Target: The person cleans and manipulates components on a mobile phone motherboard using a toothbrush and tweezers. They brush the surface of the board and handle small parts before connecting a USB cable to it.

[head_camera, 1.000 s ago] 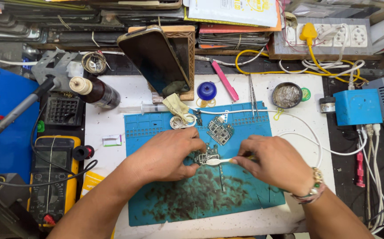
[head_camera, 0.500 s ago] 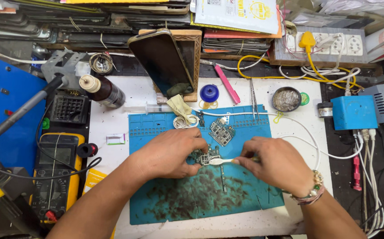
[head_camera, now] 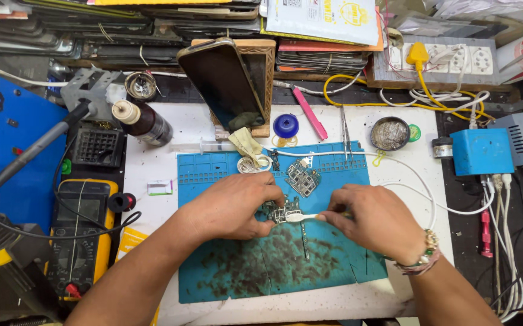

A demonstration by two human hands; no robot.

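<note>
Small circuit board worked over a blue mat

The left hand (head_camera: 234, 205) pins the green, chip-studded circuit board (head_camera: 280, 210) mid-mat (head_camera: 213, 175); the right hand (head_camera: 373, 220) grips a white brush (head_camera: 305, 217) touching its right edge.

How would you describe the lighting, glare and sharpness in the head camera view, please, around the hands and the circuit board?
Head view: light is even and bright, with only soft shadows under the left hand and right hand on the stained blue rectangular work mat; the small green circuit board reads fairly sharp, its fine parts too small to resolve; the dark glossy phone shows faint sheen; edges bow slightly.
</note>
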